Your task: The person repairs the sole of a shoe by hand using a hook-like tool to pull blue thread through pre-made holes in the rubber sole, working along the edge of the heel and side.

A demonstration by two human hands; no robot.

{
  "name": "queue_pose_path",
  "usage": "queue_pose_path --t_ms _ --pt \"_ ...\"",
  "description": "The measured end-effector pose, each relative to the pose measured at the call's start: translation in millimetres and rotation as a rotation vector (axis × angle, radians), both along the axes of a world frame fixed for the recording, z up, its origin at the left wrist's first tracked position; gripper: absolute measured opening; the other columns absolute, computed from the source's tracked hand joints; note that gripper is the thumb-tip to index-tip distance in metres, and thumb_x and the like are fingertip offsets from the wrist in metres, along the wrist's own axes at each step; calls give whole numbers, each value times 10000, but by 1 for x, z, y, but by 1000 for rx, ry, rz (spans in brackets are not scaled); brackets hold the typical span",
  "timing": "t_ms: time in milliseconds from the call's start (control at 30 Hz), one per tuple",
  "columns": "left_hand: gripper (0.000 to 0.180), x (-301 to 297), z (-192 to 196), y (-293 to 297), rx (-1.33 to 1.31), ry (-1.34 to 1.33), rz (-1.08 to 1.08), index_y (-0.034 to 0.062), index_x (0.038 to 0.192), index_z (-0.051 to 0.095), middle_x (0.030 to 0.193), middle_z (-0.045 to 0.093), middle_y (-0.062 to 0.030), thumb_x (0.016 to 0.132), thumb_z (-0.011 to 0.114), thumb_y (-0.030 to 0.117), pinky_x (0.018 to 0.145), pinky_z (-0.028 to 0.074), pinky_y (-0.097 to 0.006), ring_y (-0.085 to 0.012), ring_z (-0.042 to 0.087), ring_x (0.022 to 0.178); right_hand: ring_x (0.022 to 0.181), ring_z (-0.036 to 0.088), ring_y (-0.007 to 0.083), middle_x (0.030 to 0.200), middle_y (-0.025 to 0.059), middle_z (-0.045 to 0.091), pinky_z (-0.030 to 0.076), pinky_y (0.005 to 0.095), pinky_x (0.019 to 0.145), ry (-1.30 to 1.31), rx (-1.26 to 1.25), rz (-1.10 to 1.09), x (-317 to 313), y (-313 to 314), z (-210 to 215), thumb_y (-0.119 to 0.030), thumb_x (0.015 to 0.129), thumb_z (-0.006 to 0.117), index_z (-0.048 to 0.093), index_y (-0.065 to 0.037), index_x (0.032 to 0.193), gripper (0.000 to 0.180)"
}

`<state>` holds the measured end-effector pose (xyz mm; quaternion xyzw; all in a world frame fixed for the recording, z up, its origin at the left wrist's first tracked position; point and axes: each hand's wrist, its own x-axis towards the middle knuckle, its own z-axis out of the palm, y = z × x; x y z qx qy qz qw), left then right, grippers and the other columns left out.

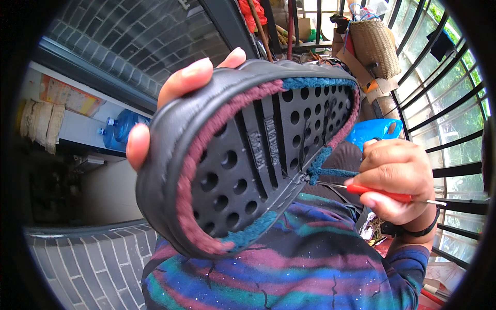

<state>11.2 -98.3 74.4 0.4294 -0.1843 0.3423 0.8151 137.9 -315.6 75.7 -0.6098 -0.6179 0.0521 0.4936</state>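
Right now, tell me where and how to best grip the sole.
Likely best: the sole's thick left rim, coming from the left, near the left hand. It bulges outward there, while the red tool and taut blue yarn meet its lower right edge.

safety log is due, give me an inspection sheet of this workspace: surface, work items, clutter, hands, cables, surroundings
Surface: no table in view; the work is held up before the patterned shirt.
Job's things: black shoe sole with maroon yarn and teal yarn along its rim; red-handled metal-shafted tool, tip at the sole's edge.
Clutter: woven basket, blue plastic container, blue water jug.
Hands: left hand gripping the sole; right hand closed on the tool.
Cables: nothing seen.
Surroundings: grey brickwork, black bars.
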Motion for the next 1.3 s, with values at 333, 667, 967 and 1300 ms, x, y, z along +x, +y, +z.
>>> queue_pose_path --t_ms 333,667,967,1300 --pt "554 -6 8 -5 -49 -69 64 153 1486 483 1493 481 -237 1065 377 496 1100 487 -563 -360 489 1385 568 565 238 675 84 609 430 357 555 -74 86 1 -8 6 -2 -276 812 770 734 19 881 305" --pt "582 2 0 -9 -14 -16 283 188 1531 411 1586 399 -71 1056 376 523 1165 432 -536 -270 332 1497 629 574 210 804 89 590 438 338 558 -440 311 30 -3 6 -23 -136 806 811 704 85 1001 314" --pt "1305 12 -28 36 523 -56 218 150 1613 104 1592 228 -259 649 950 388 1156 383 -610 -465 340 1447 641 558 199 774 83 587 426 323 560 -857 363 -240 -15 28 -15 -88 733 787 643 25 858 221" --pt "1381 21 -22 40 653 -156 227 139 1608 96 1582 250 -254 587 988 399 1154 395 -590 -467 362 1431 986 561 330 1069 132 593 365 587 1005 -927 -120 -499 -19 43 23 -537 714 716 603 -29 1039 614"
